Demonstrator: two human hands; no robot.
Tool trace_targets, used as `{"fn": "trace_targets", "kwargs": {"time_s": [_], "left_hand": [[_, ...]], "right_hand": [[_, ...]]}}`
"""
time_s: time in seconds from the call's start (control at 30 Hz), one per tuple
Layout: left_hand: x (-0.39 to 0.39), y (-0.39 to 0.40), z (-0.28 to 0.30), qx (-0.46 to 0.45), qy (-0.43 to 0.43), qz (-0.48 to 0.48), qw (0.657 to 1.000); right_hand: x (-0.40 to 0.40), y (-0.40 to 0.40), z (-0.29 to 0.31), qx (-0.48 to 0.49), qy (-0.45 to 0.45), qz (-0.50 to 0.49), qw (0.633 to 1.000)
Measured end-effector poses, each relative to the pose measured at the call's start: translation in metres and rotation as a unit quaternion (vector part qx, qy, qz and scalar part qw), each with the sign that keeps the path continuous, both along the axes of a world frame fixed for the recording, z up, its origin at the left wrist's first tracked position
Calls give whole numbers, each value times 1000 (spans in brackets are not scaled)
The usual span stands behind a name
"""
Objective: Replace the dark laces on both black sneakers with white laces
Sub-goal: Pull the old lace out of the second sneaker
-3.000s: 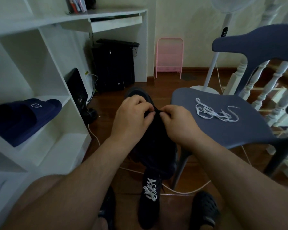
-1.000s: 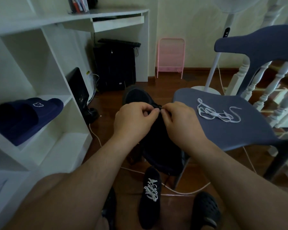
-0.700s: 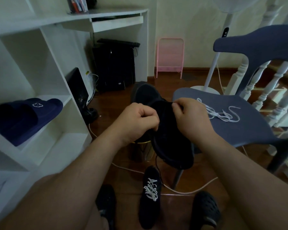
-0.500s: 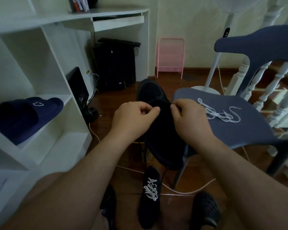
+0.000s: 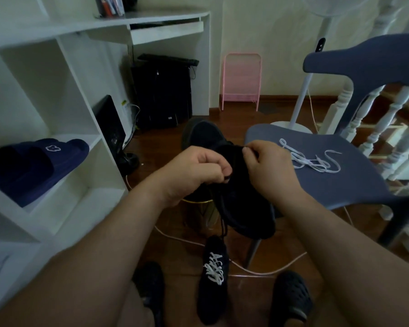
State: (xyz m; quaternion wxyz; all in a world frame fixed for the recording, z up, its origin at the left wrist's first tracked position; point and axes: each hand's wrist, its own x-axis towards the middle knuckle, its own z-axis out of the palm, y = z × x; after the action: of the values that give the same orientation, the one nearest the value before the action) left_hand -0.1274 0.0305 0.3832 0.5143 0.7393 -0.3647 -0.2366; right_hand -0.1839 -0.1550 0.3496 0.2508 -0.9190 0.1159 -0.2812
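Right now my left hand [image 5: 194, 171] has its fingers curled, pinching the dark lace [image 5: 222, 206] at the throat of the black sneaker [image 5: 241, 197], and my right hand [image 5: 267, 168] pinches the upper edge of that same shoe near its top eyelets; both are closed on something, neither is free; the sneaker hangs in the air between them, toe pointing away from me, just left of the blue chair [image 5: 335, 180] seat; a loose tail of the dark lace dangles from the shoe toward the floor. I judge the lace to be thin, limp and light, so it will not push through an eyelet but only pull, and it is best taken close to the eyelet or by its stiff tip; the shoe looks soft in the upper and firmer at the sole, light enough for one hand, and steadier if held by the collar or heel; dark on dark, the lace is hard to follow. On the chair seat, right of the shoe, lies the spare white lace [image 5: 312, 161] in a loose tangle; on the floor below the chair's front edge stands the other sneaker [image 5: 213, 282], already white-laced.
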Motion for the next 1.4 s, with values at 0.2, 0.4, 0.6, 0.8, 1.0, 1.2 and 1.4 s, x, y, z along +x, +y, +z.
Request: {"fn": "trace_targets", "kwargs": {"time_s": [0.2, 0.4, 0.6, 0.8, 1.0, 1.2, 1.4], "left_hand": [[8, -1, -12, 74, -127, 169, 974], [8, -20, -26, 106, -262, 271, 920], [7, -11, -16, 14, -189, 157, 969], [13, 21, -2, 76, -66, -17, 995], [33, 26, -20, 201, -206, 165, 943], [16, -7, -29, 115, -298, 246, 915], [19, -15, -36, 169, -409, 289, 849]], "right_hand": [[-4, 9, 1, -27, -6, 23, 999], [-2, 19, -3, -47, -22, 48, 997], [-2, 9, 1, 0, -17, 13, 1000], [-6, -13, 7, 85, 4, -42, 996], [-12, -11, 5, 66, 27, -30, 997], [-11, 12, 0, 17, 45, 21, 999], [-11, 17, -5, 5, 51, 51, 997]]}}
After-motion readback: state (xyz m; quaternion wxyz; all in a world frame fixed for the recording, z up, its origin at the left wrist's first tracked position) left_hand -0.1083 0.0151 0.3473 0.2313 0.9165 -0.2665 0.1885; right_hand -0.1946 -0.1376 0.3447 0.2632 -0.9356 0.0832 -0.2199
